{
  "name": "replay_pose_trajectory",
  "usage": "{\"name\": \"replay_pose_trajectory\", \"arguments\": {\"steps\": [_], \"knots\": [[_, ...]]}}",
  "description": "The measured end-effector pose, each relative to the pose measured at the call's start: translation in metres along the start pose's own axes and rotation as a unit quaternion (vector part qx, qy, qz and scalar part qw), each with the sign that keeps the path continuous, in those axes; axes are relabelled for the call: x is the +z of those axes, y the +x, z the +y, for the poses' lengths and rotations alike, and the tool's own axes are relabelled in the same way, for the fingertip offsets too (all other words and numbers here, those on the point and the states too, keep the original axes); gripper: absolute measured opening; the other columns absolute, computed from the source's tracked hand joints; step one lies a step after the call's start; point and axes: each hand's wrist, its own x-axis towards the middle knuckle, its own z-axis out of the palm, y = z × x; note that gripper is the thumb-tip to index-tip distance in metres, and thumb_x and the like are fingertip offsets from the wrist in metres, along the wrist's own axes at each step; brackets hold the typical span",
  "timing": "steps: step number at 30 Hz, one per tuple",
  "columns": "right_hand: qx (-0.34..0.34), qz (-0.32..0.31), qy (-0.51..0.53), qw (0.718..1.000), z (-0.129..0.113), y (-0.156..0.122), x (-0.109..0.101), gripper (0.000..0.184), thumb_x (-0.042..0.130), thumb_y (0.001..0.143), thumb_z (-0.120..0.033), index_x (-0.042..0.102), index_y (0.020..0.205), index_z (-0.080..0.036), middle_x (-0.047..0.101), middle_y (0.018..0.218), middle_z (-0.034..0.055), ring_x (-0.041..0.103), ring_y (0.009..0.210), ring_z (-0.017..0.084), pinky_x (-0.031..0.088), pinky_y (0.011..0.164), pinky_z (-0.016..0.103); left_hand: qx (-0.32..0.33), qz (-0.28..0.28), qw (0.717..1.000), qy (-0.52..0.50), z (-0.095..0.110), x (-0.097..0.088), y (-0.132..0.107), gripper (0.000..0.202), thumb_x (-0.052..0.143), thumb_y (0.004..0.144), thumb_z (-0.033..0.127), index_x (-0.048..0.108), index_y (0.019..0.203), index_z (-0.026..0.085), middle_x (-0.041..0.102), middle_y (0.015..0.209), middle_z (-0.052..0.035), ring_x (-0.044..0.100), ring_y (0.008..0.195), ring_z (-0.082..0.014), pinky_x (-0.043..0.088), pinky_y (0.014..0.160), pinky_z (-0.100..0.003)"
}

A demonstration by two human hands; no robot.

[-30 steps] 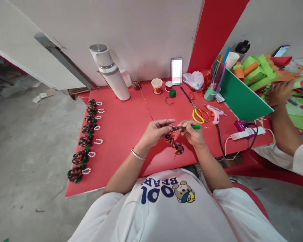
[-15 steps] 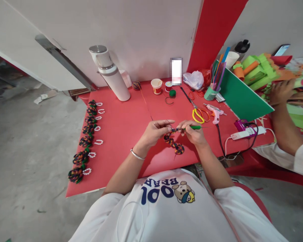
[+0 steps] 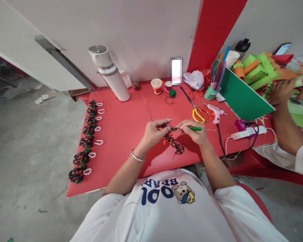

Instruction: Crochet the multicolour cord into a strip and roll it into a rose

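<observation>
While your left hand (image 3: 155, 132) is pinching the upper end of the multicoloured crocheted strip (image 3: 172, 143), your right hand (image 3: 194, 132) is holding the green-handled hook (image 3: 195, 128), presumably so that one grip is steadying the stitches for the other. Both grips are standing narrow. The strip is trailing below and between them, its curled end lying nearest you; you cannot tell whether it is touching the bench (image 3: 121, 134). A yarn strand (image 3: 145, 102) is running from the ball (image 3: 136, 85) at the far edge to your left grip, probably for a free feed. Scissors (image 3: 199, 116) are lying farther right, seemingly clear of that yarn.
</observation>
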Motion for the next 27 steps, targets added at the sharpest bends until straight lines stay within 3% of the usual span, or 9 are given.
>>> {"name": "replay_pose_trajectory", "arguments": {"steps": [4,8,16,27], "knots": [[-0.019,0.014,-0.036,0.999,-0.003,0.0,0.003,0.018,0.067,0.095,-0.038,0.079,0.088,-0.027,0.08,0.092,0.005,0.074,0.093,0.021,0.061,0.087,0.04,-0.015,0.008,0.999,-0.028,-0.001,0.001,0.0,0.024,0.08,0.067,0.018,0.081,0.089,0.012,0.073,0.075,-0.004,0.065,0.071,-0.0137,0.054,0.071,-0.026],[-0.029,0.034,-0.036,0.998,-0.001,-0.003,0.006,0.015,0.066,0.096,-0.036,0.079,0.091,-0.028,0.08,0.094,0.0042,0.074,0.096,0.02,0.06,0.091,0.039,-0.04,-0.001,0.996,-0.079,-0.004,0.0,0.0,0.037,0.085,0.065,0.023,0.08,0.099,0.01,0.073,0.075,-0.0034,0.065,0.068,-0.0129,0.054,0.069,-0.027],[0.018,0.051,0.011,0.998,0.005,-0.008,0.006,0.02,0.069,0.093,-0.043,0.079,0.09,-0.026,0.08,0.095,0.0064,0.074,0.087,0.02,0.061,0.071,0.033,-0.059,0.002,0.991,-0.118,-0.008,0.0,0.0,0.039,0.09,0.063,0.029,0.082,0.098,0.012,0.074,0.075,-0.0039,0.061,0.063,-0.0108,0.052,0.066,-0.026],[0.016,0.047,0.038,0.998,0.009,-0.011,0.007,0.016,0.068,0.095,-0.039,0.079,0.091,-0.028,0.079,0.093,0.0048,0.074,0.085,0.019,0.059,0.068,0.032,-0.071,0.009,0.993,-0.093,-0.002,0.001,-0.002,0.039,0.091,0.062,0.033,0.084,0.096,0.015,0.072,0.07,-0.0038,0.053,0.057,-0.0098,0.044,0.054,-0.024]]}}
